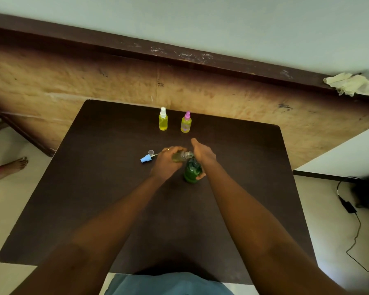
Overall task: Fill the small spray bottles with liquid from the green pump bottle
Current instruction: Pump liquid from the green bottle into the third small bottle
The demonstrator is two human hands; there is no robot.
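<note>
uncapped bottle [179,156] tilted at green pump bottle [192,172]; white-capped bottle [163,121] and pink-capped bottle [186,124] stand filled.

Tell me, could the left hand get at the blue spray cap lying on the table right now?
Probably not without letting go first. The way looks free: the blue spray cap lies on the table just beside the left hand, nothing between. But that hand grips the small bottle.

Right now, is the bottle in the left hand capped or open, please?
Open: the small bottle has a bare neck; a blue spray top lies on the table.
</note>
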